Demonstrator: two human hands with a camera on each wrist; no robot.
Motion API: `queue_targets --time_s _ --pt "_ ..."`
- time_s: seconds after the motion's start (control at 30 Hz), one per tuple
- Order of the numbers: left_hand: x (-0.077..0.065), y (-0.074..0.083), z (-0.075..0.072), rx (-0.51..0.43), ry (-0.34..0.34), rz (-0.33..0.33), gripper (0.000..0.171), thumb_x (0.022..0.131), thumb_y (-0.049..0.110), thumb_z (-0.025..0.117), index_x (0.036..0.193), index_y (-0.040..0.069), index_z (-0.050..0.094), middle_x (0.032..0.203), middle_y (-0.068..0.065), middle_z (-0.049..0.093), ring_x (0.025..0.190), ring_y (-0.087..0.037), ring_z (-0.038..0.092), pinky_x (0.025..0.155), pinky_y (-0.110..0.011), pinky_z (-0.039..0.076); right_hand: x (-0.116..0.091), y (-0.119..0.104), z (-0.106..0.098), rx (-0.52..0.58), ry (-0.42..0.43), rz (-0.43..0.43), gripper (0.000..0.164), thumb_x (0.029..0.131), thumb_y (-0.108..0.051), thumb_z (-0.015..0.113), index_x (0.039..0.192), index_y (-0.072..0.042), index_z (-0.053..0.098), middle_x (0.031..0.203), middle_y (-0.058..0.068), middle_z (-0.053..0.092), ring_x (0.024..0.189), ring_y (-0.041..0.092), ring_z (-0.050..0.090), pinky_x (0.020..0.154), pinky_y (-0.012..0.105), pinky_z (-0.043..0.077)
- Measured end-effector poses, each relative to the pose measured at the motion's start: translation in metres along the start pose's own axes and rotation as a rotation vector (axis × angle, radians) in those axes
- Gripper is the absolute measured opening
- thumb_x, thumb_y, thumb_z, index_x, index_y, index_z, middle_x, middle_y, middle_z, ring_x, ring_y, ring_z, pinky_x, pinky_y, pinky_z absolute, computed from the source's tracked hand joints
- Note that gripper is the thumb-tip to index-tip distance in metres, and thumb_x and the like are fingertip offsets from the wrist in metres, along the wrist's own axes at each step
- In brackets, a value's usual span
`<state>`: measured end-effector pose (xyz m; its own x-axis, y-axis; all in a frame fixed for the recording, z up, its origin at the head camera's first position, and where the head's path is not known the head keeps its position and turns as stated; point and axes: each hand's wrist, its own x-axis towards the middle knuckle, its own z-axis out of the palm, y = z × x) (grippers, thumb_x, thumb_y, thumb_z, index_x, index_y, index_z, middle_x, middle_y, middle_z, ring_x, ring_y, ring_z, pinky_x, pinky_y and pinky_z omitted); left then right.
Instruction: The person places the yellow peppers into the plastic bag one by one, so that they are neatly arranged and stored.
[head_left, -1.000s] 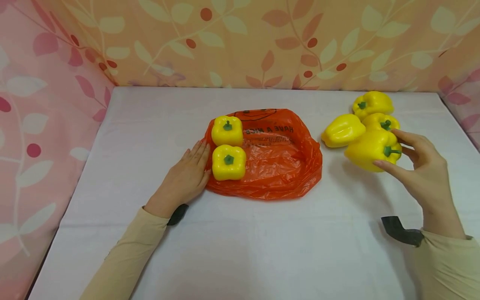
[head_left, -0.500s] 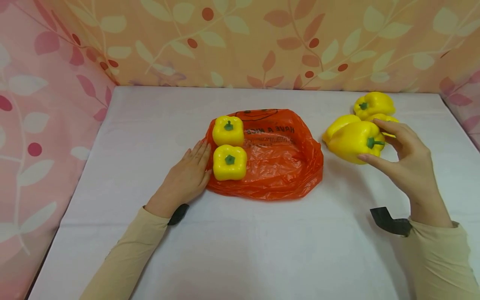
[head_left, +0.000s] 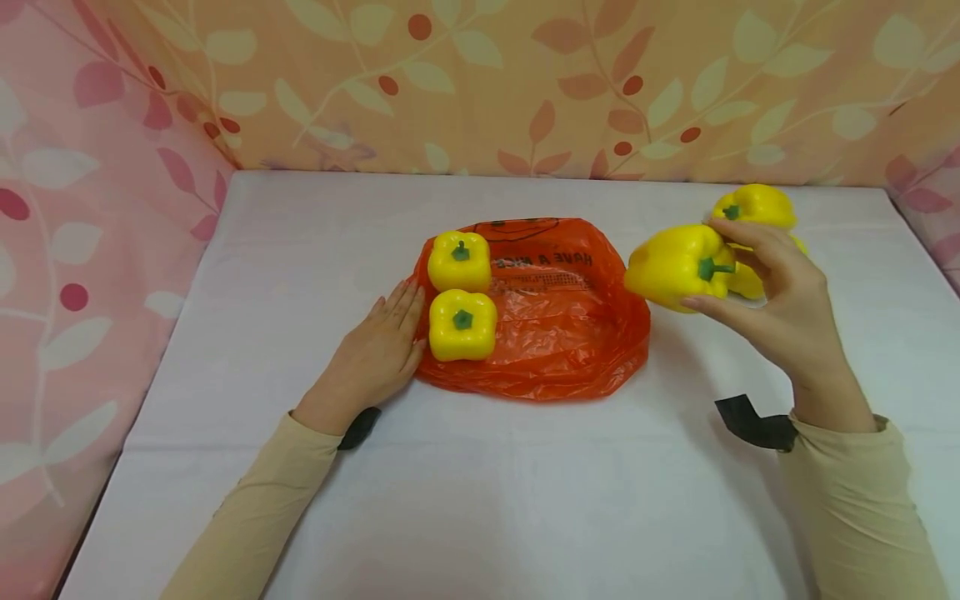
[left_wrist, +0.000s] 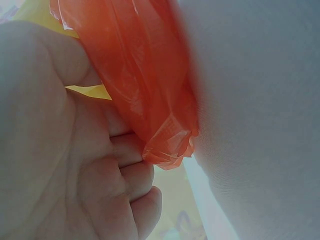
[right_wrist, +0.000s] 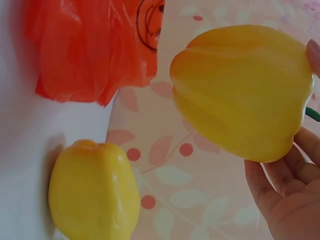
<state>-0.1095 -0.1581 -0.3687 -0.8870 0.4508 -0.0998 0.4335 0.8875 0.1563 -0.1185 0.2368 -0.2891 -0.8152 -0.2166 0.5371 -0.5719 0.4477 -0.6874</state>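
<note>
An orange-red plastic bag [head_left: 555, 333] with printed lettering lies spread on the table. Two yellow bell peppers, a rear one [head_left: 459, 265] and a front one [head_left: 462, 333], stand stem up side by side on its left part. Flat along the bag's left edge, my left hand [head_left: 375, 342] rests with straight fingers; its wrist view has the fingers against the crumpled plastic. Raised off the table, my right hand [head_left: 780, 292] holds another yellow bell pepper [head_left: 671, 265] between thumb and fingers at the stem end. That pepper's blunt tip overlaps the bag's right edge in the head view.
Behind the right hand, more yellow bell peppers lie on the table, one at the back [head_left: 765, 204] and others partly hidden. In the right wrist view a lying pepper [right_wrist: 95, 192] shows below the bag. A floral curtain [head_left: 480, 92] borders the white tablecloth [head_left: 525, 500].
My right hand has carried its bell pepper leftward and slightly away from me, from among the other peppers to near the bag's right edge. The left hand stays in place.
</note>
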Motion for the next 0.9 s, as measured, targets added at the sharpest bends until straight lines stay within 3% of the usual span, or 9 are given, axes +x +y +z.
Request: queue_targets --time_s 0.57,0.73,0.9 --pt "0.001 0.002 0.000 -0.006 -0.010 -0.006 0.064 0.099 0.026 0.041 0.147 -0.008 0.016 0.154 -0.021 0.015 0.143 -0.031 0.010 0.114 -0.045 0.013 0.027 -0.012 0.034 -0.064 -0.087 -0.053 0.071 0.060 0.008 0.084 0.125 0.004 0.057 0.123 0.009 0.058 0.111 0.010 0.049 0.095 0.019 0.040" --pt "0.002 0.001 -0.001 -0.005 -0.012 -0.005 0.064 0.099 0.026 0.041 0.147 -0.008 0.015 0.154 -0.021 0.014 0.143 -0.031 0.010 0.114 -0.045 0.013 0.040 -0.015 0.050 -0.095 -0.151 -0.052 0.074 0.060 0.008 0.084 0.129 -0.002 0.057 0.124 0.008 0.057 0.111 0.009 0.048 0.094 0.019 0.040" --pt "0.001 0.000 -0.001 0.000 -0.014 0.001 0.063 0.099 0.025 0.041 0.147 -0.008 0.015 0.154 -0.022 0.014 0.143 -0.032 0.010 0.114 -0.045 0.013 0.052 -0.012 0.068 -0.080 -0.235 -0.076 0.071 0.064 0.002 0.084 0.129 0.000 0.055 0.125 0.008 0.056 0.112 0.016 0.050 0.095 0.019 0.040"
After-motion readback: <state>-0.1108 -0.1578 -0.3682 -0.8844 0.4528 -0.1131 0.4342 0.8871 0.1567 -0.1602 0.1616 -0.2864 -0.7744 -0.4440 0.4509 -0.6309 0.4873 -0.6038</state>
